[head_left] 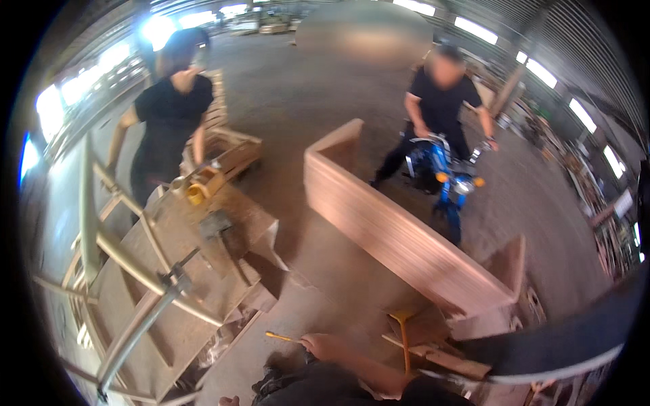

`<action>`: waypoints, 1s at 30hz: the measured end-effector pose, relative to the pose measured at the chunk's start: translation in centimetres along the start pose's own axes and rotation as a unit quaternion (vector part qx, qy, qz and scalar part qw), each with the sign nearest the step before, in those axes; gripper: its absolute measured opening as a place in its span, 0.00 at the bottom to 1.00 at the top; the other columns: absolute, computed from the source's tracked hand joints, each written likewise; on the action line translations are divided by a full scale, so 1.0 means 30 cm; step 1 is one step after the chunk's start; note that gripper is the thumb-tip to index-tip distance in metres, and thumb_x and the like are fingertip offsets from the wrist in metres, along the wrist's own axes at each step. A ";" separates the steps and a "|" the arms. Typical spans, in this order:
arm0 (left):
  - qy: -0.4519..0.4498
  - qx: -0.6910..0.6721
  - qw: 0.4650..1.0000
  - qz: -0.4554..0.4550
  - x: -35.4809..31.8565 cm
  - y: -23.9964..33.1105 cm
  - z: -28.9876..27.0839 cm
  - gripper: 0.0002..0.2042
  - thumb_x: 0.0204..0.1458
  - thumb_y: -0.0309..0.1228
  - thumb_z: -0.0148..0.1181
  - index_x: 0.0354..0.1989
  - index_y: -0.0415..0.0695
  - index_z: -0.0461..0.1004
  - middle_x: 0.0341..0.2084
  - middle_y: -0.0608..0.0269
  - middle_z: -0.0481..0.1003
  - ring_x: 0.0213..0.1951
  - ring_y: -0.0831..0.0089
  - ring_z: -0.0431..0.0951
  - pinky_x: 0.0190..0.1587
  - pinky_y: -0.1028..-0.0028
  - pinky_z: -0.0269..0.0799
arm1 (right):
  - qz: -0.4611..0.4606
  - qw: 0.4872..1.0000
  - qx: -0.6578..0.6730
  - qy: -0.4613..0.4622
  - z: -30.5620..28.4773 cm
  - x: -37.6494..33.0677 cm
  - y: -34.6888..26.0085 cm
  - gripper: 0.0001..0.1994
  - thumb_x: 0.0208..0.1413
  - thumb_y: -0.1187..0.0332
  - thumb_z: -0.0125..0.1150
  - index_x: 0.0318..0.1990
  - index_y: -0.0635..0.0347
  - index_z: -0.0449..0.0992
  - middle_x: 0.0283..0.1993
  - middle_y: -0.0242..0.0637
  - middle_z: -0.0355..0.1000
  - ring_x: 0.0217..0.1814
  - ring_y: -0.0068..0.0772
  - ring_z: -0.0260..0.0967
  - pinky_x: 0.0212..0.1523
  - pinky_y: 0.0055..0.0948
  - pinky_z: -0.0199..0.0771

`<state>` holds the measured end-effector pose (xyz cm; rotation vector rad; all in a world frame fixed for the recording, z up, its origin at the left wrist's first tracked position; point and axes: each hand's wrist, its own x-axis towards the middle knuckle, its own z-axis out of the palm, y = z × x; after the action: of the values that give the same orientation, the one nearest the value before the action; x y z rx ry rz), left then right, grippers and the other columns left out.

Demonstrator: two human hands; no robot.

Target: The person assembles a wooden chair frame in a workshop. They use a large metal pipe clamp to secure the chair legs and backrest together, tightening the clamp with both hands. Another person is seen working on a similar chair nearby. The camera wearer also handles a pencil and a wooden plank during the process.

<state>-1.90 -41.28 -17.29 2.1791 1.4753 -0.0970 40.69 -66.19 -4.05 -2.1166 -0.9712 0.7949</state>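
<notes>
Over workshop floor, the right hand grips a slim yellow tool pointing lengthwise left; left hand, state unclear.

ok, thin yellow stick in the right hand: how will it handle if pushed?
The thin yellow stick is probably stiff: it juts straight from the right hand without visible sag. Likely light too, given how slim it is. It might roll if laid down, but blur hides its cross-section.
</notes>
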 end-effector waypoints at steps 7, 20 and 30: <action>-0.130 -0.151 0.979 0.052 0.319 -0.020 -0.153 0.30 0.53 0.48 0.67 0.57 0.40 0.69 0.51 0.49 0.72 0.50 0.59 0.71 0.52 0.59 0.68 | 0.052 0.998 -0.012 0.045 0.164 -0.037 -0.026 0.17 0.66 0.60 0.45 0.49 0.62 0.75 0.43 0.59 0.77 0.48 0.60 0.75 0.48 0.54 0.73; 0.063 0.203 0.971 -0.107 0.500 -0.021 -0.301 0.54 0.41 0.47 0.74 0.72 0.34 0.46 0.72 0.40 0.49 0.73 0.52 0.50 0.71 0.57 0.53 | 0.059 0.987 -0.030 0.145 0.341 -0.077 -0.287 0.15 0.67 0.57 0.49 0.43 0.60 0.74 0.37 0.55 0.77 0.40 0.60 0.76 0.41 0.55 0.73; -0.064 0.258 0.962 -0.056 0.357 0.059 -0.311 0.56 0.46 0.44 0.64 0.71 0.21 0.33 0.75 0.39 0.36 0.76 0.44 0.32 0.78 0.59 0.29 | 0.048 0.983 -0.043 0.169 0.308 -0.142 -0.452 0.16 0.66 0.55 0.50 0.42 0.60 0.73 0.36 0.56 0.76 0.39 0.64 0.75 0.39 0.58 0.72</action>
<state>2.05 -28.55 -12.04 2.4190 1.6314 -0.7203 26.12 -59.94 1.95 -2.2918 -0.7366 0.4220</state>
